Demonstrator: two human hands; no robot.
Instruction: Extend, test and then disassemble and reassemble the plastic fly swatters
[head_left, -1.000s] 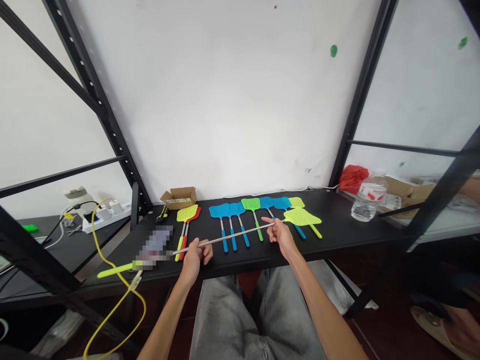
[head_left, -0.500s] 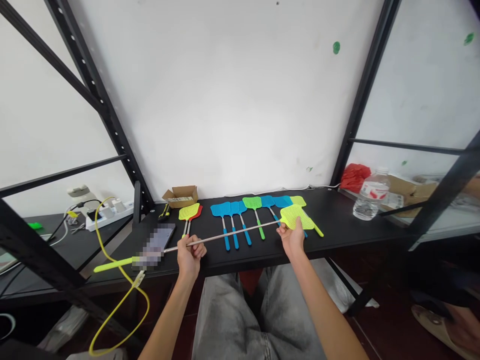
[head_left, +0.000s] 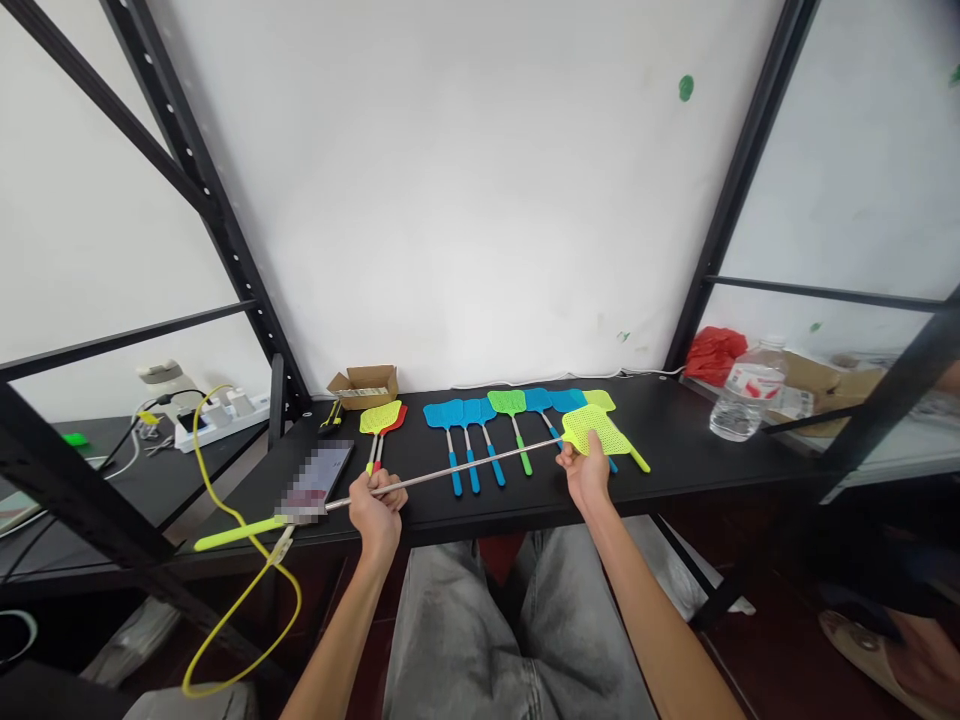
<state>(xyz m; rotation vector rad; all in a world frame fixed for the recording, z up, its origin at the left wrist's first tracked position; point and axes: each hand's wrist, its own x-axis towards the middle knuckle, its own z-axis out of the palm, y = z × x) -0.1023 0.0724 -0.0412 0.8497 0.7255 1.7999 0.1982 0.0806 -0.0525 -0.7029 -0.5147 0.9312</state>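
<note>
A yellow fly swatter [head_left: 465, 466] with a long, extended metal rod stretches between my two hands above the black table. My left hand [head_left: 377, 512] is closed round the rod near its handle end. At the other end, my right hand [head_left: 586, 472] pinches the mesh head where it meets the rod. Behind it lie blue fly swatters [head_left: 444, 414], a green fly swatter [head_left: 508, 402] and another yellow fly swatter [head_left: 600, 400], partly covered. Further left, a yellow swatter [head_left: 381, 416] overlaps a red swatter [head_left: 395, 418].
A phone [head_left: 324, 480] with a yellow cable [head_left: 217, 490] lies at the left, under the swatter's handle end. Behind are an open cardboard box [head_left: 364, 388] and a yellow-black cutter [head_left: 331, 418]. A water bottle [head_left: 748, 390] stands right. Black shelf posts [head_left: 742, 190] flank the table.
The view has shifted slightly. My left hand has moved a little left along the rod or with it; both hands still hold the yellow fly swatter.
</note>
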